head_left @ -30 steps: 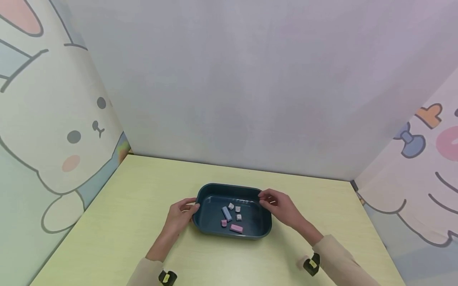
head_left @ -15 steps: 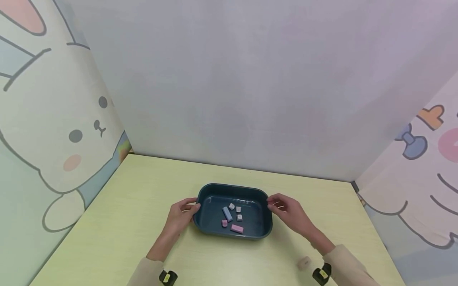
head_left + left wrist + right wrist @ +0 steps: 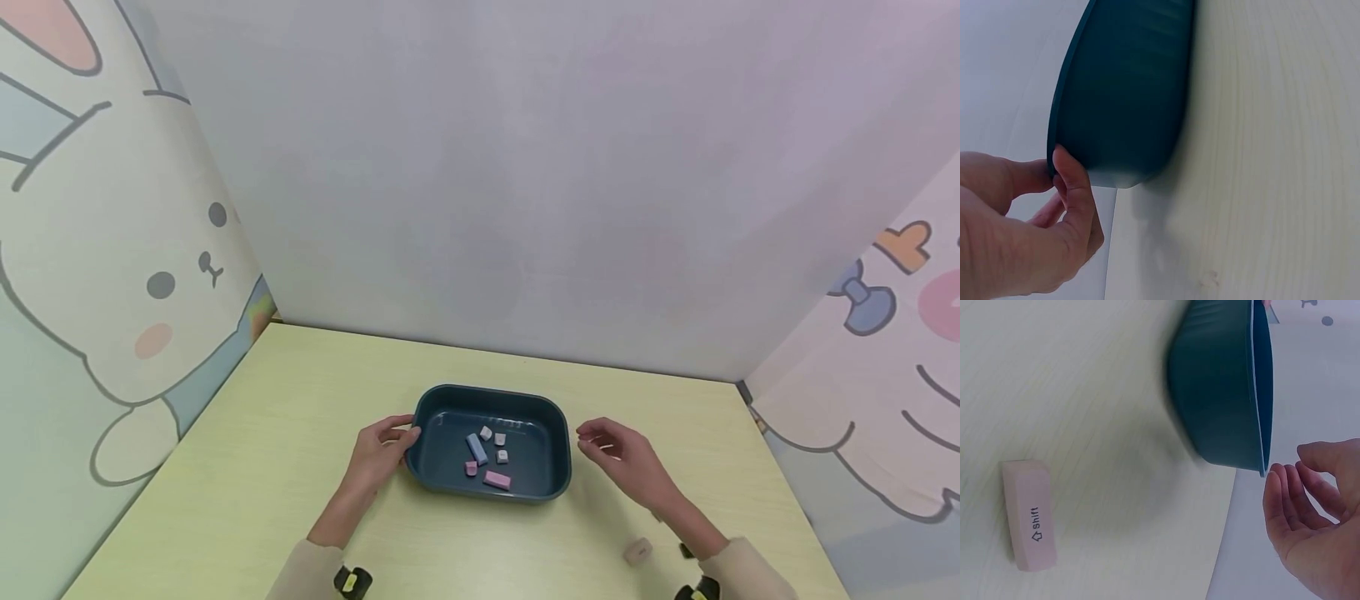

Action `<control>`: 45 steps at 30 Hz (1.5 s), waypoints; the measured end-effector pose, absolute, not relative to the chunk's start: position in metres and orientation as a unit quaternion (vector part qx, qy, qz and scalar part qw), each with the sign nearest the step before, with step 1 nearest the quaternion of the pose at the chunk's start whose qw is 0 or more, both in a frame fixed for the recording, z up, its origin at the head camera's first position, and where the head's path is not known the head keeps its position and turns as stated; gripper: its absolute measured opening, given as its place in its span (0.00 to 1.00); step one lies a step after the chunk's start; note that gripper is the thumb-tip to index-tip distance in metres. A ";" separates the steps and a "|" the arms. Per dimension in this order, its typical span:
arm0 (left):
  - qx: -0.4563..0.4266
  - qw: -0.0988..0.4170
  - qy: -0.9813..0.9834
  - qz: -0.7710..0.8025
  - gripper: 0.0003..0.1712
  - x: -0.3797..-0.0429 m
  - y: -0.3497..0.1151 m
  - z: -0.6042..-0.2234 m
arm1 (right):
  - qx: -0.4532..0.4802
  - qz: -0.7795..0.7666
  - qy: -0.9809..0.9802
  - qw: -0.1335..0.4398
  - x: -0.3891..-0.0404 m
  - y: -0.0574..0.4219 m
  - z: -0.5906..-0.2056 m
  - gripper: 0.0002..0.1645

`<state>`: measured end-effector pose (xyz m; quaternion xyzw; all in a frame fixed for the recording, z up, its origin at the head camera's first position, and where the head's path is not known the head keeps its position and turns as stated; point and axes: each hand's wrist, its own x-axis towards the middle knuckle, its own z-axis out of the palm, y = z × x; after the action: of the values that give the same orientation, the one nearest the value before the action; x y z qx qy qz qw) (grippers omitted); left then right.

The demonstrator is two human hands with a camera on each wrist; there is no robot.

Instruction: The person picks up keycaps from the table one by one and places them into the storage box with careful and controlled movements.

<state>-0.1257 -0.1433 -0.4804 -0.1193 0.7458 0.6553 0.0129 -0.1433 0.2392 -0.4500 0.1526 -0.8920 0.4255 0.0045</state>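
A dark teal tray [image 3: 534, 467] with rounded corners stands on the table and holds several small keycaps. Among them are a long blue keycap [image 3: 477, 449], a long pink keycap [image 3: 497, 480], a small pink one [image 3: 471, 468] and white ones, such as this white keycap [image 3: 502, 457]. My left hand [image 3: 377, 454] pinches the tray's left rim between thumb and fingers, as the left wrist view also shows. Beyond the right rim, my right hand [image 3: 630, 467] hovers apart from the tray, fingers loosely bent and holding nothing. Below it lies a pale pink "Shift" keycap [image 3: 1030, 515].
The pale yellow table [image 3: 300, 400] reaches back to a grey-white wall [image 3: 480, 183]. Cartoon-printed panels flank it, with a rabbit figure [image 3: 97, 275] on the left one. The Shift keycap lies on the table right of and nearer than the tray.
My right hand has left the tray's right rim and moved right and slightly nearer me, uncovering the Shift keycap more fully. Left hand and tray have hardly moved.
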 end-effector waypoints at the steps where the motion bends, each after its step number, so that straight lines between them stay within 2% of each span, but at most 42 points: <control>1: -0.118 0.012 0.745 0.656 0.18 -0.126 -0.143 -0.480 | 0.154 0.425 -0.892 0.006 -0.142 0.241 -0.450 0.11; 21: -0.119 0.013 0.742 0.660 0.20 -0.124 -0.143 -0.478 | 0.111 0.429 -0.896 0.008 -0.114 0.262 -0.459 0.12; 26: -0.119 0.010 0.739 0.663 0.20 -0.124 -0.143 -0.478 | 0.110 0.420 -0.901 0.023 -0.108 0.267 -0.465 0.10; 45: -0.114 0.010 0.747 0.655 0.21 -0.123 -0.143 -0.477 | 0.034 0.388 -0.921 0.026 -0.084 0.278 -0.474 0.09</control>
<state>-0.1230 -0.1429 -0.4772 -0.1140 0.7469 0.6550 0.0105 -0.0836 0.2778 -0.4741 0.0339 -0.9205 0.3883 0.0261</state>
